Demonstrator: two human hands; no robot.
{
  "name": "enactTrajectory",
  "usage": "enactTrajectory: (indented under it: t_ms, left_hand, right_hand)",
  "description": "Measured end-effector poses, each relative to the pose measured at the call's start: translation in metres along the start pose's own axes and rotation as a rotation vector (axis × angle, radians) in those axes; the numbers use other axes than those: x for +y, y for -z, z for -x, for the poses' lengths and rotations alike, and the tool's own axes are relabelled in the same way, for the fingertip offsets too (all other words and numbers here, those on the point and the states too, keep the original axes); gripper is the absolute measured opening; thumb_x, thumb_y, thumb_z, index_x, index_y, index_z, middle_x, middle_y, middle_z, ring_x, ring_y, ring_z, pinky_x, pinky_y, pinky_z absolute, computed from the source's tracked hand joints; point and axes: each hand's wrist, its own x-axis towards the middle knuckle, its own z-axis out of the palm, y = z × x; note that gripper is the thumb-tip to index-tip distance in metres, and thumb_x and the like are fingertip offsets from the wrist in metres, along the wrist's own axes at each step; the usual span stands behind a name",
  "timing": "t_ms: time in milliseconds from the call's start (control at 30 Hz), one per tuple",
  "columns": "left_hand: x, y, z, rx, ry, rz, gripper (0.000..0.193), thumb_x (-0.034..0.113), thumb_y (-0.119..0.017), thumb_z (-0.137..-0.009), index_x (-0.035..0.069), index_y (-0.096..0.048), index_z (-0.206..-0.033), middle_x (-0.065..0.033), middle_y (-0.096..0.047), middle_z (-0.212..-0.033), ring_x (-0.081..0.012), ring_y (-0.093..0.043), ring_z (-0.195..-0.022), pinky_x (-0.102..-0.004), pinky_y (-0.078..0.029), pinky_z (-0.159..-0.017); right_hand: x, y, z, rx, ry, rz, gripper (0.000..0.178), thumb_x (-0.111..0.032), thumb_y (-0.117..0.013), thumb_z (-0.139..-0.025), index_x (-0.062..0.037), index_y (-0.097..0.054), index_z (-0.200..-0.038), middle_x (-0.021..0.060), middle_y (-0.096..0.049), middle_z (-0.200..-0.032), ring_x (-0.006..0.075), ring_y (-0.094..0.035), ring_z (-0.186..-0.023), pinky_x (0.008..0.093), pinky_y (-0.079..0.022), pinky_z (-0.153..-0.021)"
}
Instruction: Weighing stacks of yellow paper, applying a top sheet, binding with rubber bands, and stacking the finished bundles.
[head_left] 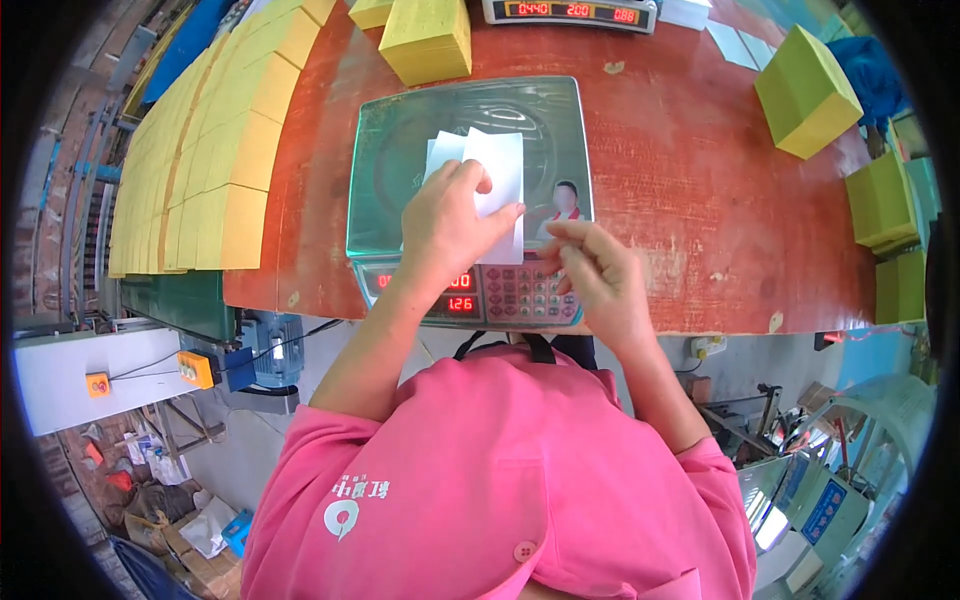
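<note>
A digital weighing scale (470,105) with a shiny metal pan sits at the table's near edge, its red display lit below the pan. Several white paper sheets (505,150) lie slightly fanned over the middle of that pan. My left hand (445,220) is closed on them, fingers bent over the top and the thumb along the right side. Beside the pan's lower right corner, my right hand (605,275) hovers with loosely curled fingers apart and nothing seen between them. The sheets' left part is hidden behind my left hand.
Yellow paper-like blocks (215,180) are stacked along the table's left side. Another yellow block (428,40) stands beyond the scale, and one more (808,90) at the far right. A second scale (570,12) is at the back of the red table (690,200).
</note>
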Motion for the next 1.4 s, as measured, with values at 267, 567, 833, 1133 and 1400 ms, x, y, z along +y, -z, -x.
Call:
enactTrajectory:
  t_ms: [267,567,833,1133,1400]
  left_hand:
    - [-0.008,0.004,0.002,-0.03,0.044,0.121,0.023,0.019,-0.071,-0.077,0.003,-0.059,-0.088,-0.008,-0.064,-0.087,-0.023,-0.059,-0.074,-0.035,-0.046,-0.064]
    - [-0.024,0.01,0.006,-0.04,0.07,0.373,0.019,0.017,-0.068,-0.081,0.002,-0.065,-0.093,-0.0045,-0.066,-0.086,-0.0111,-0.054,-0.073,-0.0291,-0.043,-0.064]
    - [-0.031,0.017,0.004,-0.147,0.151,0.617,0.032,0.026,-0.079,-0.079,0.001,-0.063,-0.091,-0.0111,-0.066,-0.082,-0.0156,-0.061,-0.075,-0.0322,-0.049,-0.068]
    - [-0.032,0.018,0.004,-0.191,0.159,0.635,0.031,0.026,-0.078,-0.082,0.003,-0.061,-0.094,-0.0019,-0.062,-0.089,-0.0096,-0.056,-0.083,-0.0272,-0.046,-0.073]
    - [-0.032,0.019,0.005,-0.188,0.192,0.704,0.034,0.031,-0.078,-0.083,0.003,-0.06,-0.093,-0.0021,-0.061,-0.088,-0.0101,-0.055,-0.083,-0.0264,-0.045,-0.073]
  right_hand:
    - [-0.007,-0.024,-0.011,0.106,0.032,-0.089,0.042,-0.004,-0.05,-0.092,0.0084,-0.048,-0.132,0.0192,-0.065,-0.119,0.0162,-0.069,-0.081,0.028,-0.054,-0.061]
    - [-0.004,-0.033,-0.075,0.085,0.02,-0.14,0.037,-0.007,-0.053,-0.093,0.0087,-0.055,-0.126,0.016,-0.067,-0.104,0.0156,-0.066,-0.074,0.027,-0.053,-0.063]
    - [-0.017,-0.042,-0.074,0.045,-0.086,-0.107,0.029,-0.016,-0.062,-0.091,0.0075,-0.066,-0.108,0.0104,-0.069,-0.084,0.0141,-0.065,-0.069,0.0272,-0.052,-0.061]
    - [-0.018,-0.039,-0.075,-0.028,-0.103,-0.123,0.024,-0.018,-0.061,-0.094,0.0049,-0.066,-0.099,0.0074,-0.066,-0.078,0.0131,-0.063,-0.062,0.0259,-0.051,-0.057]
    - [-0.017,-0.039,-0.076,-0.074,-0.095,-0.181,0.022,-0.017,-0.058,-0.096,0.004,-0.065,-0.1,0.0083,-0.067,-0.082,0.0139,-0.064,-0.065,0.0263,-0.054,-0.06]
